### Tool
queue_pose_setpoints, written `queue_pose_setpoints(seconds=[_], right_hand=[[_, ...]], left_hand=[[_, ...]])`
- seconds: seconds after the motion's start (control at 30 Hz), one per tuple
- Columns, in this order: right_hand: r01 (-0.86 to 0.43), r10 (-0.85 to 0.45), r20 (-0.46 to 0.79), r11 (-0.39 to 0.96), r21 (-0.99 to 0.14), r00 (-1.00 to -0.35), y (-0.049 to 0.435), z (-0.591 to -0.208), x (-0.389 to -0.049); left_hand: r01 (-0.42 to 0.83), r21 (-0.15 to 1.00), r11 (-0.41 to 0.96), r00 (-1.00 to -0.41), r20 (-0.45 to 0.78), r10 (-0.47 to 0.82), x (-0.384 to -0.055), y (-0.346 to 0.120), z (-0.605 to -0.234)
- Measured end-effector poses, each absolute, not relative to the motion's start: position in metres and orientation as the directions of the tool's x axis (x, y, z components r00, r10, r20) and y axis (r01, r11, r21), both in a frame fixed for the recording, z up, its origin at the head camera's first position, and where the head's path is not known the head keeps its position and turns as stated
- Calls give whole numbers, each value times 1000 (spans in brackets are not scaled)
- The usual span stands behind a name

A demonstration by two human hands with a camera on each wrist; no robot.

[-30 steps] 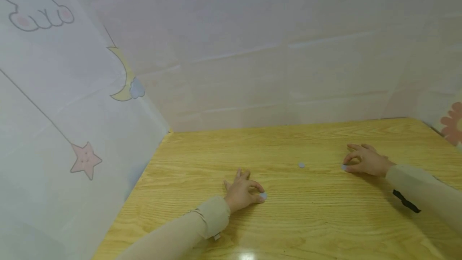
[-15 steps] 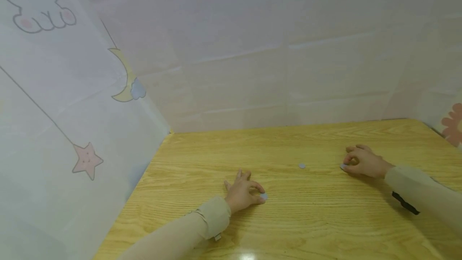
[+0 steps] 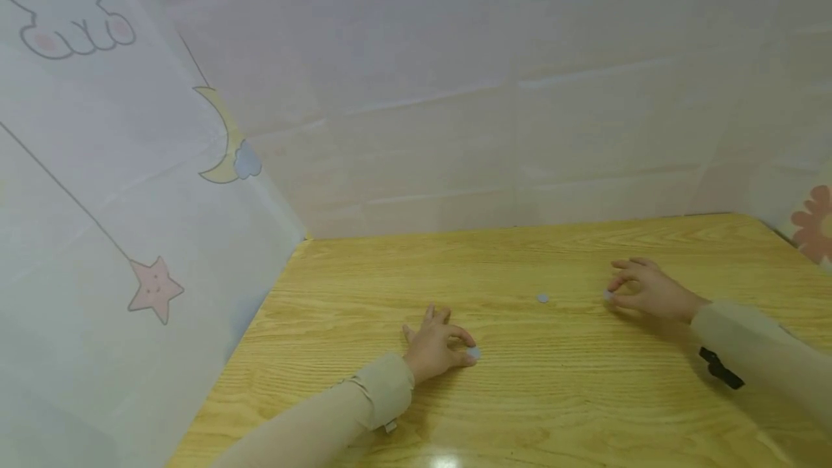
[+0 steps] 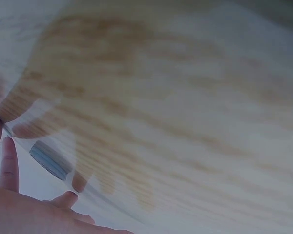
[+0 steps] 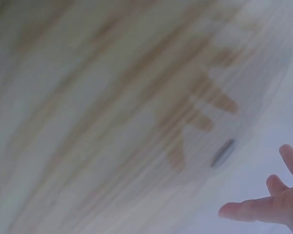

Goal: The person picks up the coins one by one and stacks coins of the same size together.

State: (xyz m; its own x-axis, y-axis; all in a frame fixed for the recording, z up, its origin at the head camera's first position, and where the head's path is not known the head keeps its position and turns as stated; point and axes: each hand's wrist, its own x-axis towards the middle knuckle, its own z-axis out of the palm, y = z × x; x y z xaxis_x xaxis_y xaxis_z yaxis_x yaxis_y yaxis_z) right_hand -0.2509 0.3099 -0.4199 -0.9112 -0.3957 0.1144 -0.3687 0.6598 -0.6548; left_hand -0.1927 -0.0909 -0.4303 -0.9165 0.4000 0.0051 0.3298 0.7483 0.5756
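Nearest, over the wood-grain tabletop (image 3: 552, 403), the left hand (image 3: 434, 347) pinches the edge of the left pale grey disc (image 3: 475, 353) between thumb and index finger, other fingers spread. Farther out, the loose pale grey disc (image 3: 542, 298) lies between the hands. Right hand (image 3: 655, 292) pinches the right pale grey disc (image 3: 608, 295) likewise, contact with wood unclear; beyond, the printed wall sheet (image 3: 416, 150).

Tabletop (image 3: 559, 396): wood-grained, glossy, glare lower centre. Backdrop (image 3: 416, 128), top: creased, slight sheen. Sleeve (image 3: 331, 414), lower left: matt cloth. Disc (image 3: 542, 298), centre right: matt.
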Motion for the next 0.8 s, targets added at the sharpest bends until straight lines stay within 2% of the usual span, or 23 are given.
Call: queue_pose_setpoints(seconds=[0.4,0.8], right_hand=[[-369,-412,123,592,-717,-903,288,-410,-241],[-375,-428,126,569,-732,-895,269,-400,-234]], left_hand=[[329,567,755,-918,4,397,-192,-91,-431],[329,589,738,-916,8,402,-192,-91,-430]])
